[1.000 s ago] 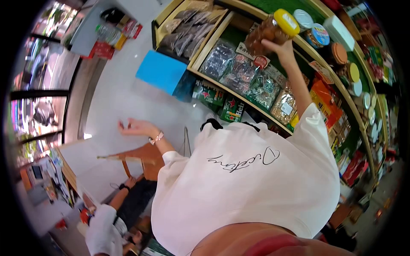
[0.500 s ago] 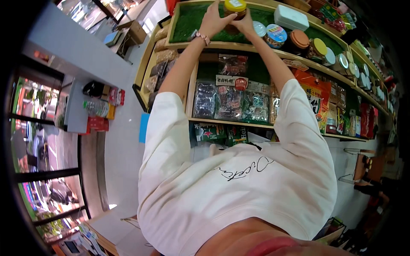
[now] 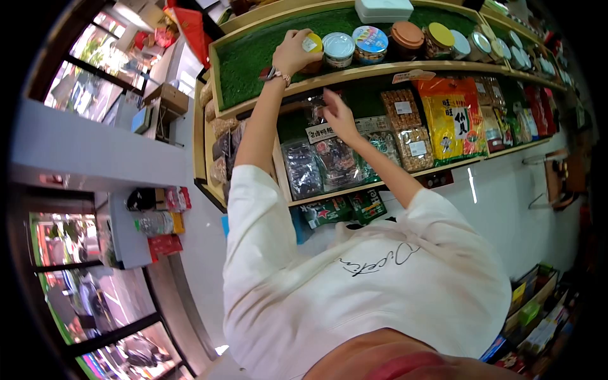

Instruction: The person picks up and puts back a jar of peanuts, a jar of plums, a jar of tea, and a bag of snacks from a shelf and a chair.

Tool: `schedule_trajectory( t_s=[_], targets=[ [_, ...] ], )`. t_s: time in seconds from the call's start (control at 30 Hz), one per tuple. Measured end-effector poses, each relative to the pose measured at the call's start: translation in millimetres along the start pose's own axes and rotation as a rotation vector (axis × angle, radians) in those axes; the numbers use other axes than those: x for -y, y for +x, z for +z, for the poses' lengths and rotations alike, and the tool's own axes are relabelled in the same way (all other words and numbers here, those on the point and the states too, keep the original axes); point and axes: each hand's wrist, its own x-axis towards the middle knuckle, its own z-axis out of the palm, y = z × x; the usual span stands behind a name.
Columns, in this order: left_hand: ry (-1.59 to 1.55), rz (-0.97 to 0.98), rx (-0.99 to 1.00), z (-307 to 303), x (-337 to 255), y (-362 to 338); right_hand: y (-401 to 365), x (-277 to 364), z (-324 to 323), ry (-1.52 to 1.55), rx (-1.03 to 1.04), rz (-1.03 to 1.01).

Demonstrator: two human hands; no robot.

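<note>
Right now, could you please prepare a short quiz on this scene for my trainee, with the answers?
1. Which hand is on the leftmost jar of the row?
2. True or false: both hands hold that jar.
3. Which lid is immediately to the right of the orange lid? A: black. B: yellow. C: purple.

Key:
1. The left hand.
2. False; the right hand is apart from it, over the packets.
3. B.

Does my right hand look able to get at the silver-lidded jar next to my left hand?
Probably yes: your right hand looks empty and nothing covers the silver-lidded jar. It need only clear the shelf's wooden edge; your left hand holds the yellow-lidded jar.
</note>
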Motion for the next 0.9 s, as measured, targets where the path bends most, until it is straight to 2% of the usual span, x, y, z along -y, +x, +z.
schedule_trajectory(
  t_s=[0.03,0.07,0.1,0.13,0.17,0.2,0.23,0.27,0.3,0.33,0.37,0.4,0.43,0.47,0.5,0.53,0.57,0.6,0.63,0.7,0.73,0.77,0.8,0.83,0.87,0.9],
  targets=[
    [-0.016,0.040,0.020,-6.0,-2.6,-4.1,-28.3,-22.8,-19.2,-0.118,0.127,0.050],
    [-0.053,0.092,0.000,-4.9,-0.4,-5.9,-60.9,-27.7,-34.9,-0.103,0.264,0.347],
    [-0.119,0.100,0.005,-6.9,-2.0,-8.7,-97.6,-64.3,-64.3,0.092,0.411,0.424],
    [-0.107,0.108,-0.055,-3.3,1.7,-4.5,-129.2,-86.5,-105.9,-0.183,0.660,0.489],
    [-0.104,0.093,-0.088,1.6,4.6,-10.5,-172.1,-113.8,-152.0,-0.360,0.762,0.598],
    [-0.128,0.065,-0.095,2.6,4.7,-15.2,-200.8,-122.8,-194.3,-0.778,1.072,0.851],
    [-0.155,0.040,-0.114,2.7,3.5,-12.9,-261.9,-171.1,-262.4,-1.151,1.139,0.711],
    [-0.129,0.021,-0.134,5.1,2.3,-13.8,-284.4,-120.4,-289.8,-1.240,0.960,1.028],
    [-0.144,0.059,-0.179,9.8,4.3,-14.9,-318.8,-98.4,-321.8,-1.324,0.683,1.193],
    [-0.223,0.088,-0.206,10.9,4.6,-18.4,-366.6,-100.9,-363.3,-1.370,0.414,1.184],
    [-0.198,0.139,-0.300,17.9,9.7,-22.2,-388.4,-80.3,-369.4,-1.318,0.341,1.288],
    [-0.158,0.108,-0.337,20.4,6.6,-31.0,-402.8,-59.8,-383.3,-1.263,0.260,1.382],
    [-0.321,0.056,-0.399,33.1,11.9,-40.8,-410.1,-38.4,-396.6,-1.211,0.176,1.470],
    [-0.674,-0.165,-0.415,40.4,-8.0,-59.5,-425.3,-40.2,-415.2,-1.007,0.070,1.483],
    [-0.615,-0.184,-0.522,54.3,-10.4,-75.0,-450.5,-63.0,-448.9,-0.808,-0.036,1.477],
    [-0.783,-0.308,-0.611,74.3,-13.6,-95.9,-466.5,-72.2,-476.7,-0.615,-0.141,1.450],
    [-0.727,-0.352,-0.714,107.1,-4.2,-119.4,-468.6,-54.5,-486.6,-0.570,-0.239,1.402],
    [-0.990,-0.505,-0.791,126.7,-36.8,-142.8,-469.9,-35.7,-482.4,-0.523,-0.332,1.356],
    [-0.805,-0.650,-0.845,164.1,-52.2,-171.2,-470.3,-22.8,-475.3,-0.475,-0.422,1.313],
    [-0.892,-0.742,-0.687,255.7,-66.6,-230.9,-478.6,-10.2,-483.5,-0.403,-0.468,1.294],
    [-0.557,-0.548,-0.177,316.0,-73.9,-275.2,-490.9,-0.1,-495.2,-0.365,-0.489,1.287],
    [-0.007,-0.054,0.248,373.0,-84.5,-317.1,-517.9,-14.7,-516.9,-0.374,-0.513,1.188],
    [0.151,0.387,0.386,425.7,-98.8,-355.5,-556.4,-47.8,-538.3,-0.391,-0.544,1.084],
    [-0.059,0.255,0.693,452.3,-137.5,-383.4,-582.6,-60.0,-562.8,-0.385,-0.482,1.099],
    [-0.286,-0.174,0.989,467.7,-183.1,-395.4,-586.7,-31.0,-567.4,-0.300,-0.621,1.161],
    [-0.383,-0.314,1.085,487.4,-219.7,-399.2,-573.8,26.7,-553.4,-0.207,-0.863,1.166]
  ],
)
